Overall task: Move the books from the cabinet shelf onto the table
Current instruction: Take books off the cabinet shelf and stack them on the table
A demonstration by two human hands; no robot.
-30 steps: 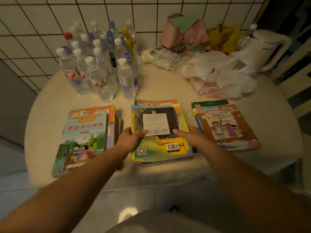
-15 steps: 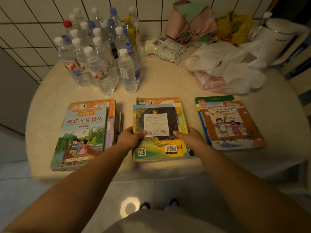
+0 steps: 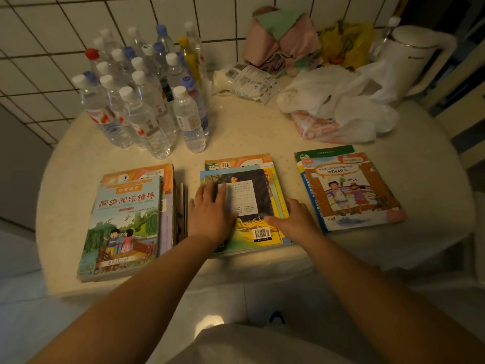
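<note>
Books lie in three piles along the near edge of the round cream-coloured table (image 3: 236, 137), low in the centre of the frame. On the middle pile of thin colourful paperbacks (image 3: 265, 179), whose top cover is dark with a white text panel and a barcode, both hands rest. The left hand (image 3: 210, 214) lies flat on the cover's left side, fingers straight and spread, pressing down. The right hand (image 3: 295, 219) sits at the pile's lower right corner, thumb laid across the cover near the barcode, the other fingers curled over the right edge; whether they truly clasp it I cannot tell. Left of centre sits the stack topped by a pale blue reader with red Chinese lettering (image 3: 123, 227); right of centre, the stack topped by an orange picture book of two children (image 3: 349, 190). In the upper left stands a cluster of clear plastic water bottles (image 3: 147, 101). Across the top right lie crumpled white plastic bags (image 3: 338, 101), a pink and green cloth bundle (image 3: 280, 35) and a white electric kettle (image 3: 412, 56).
</note>
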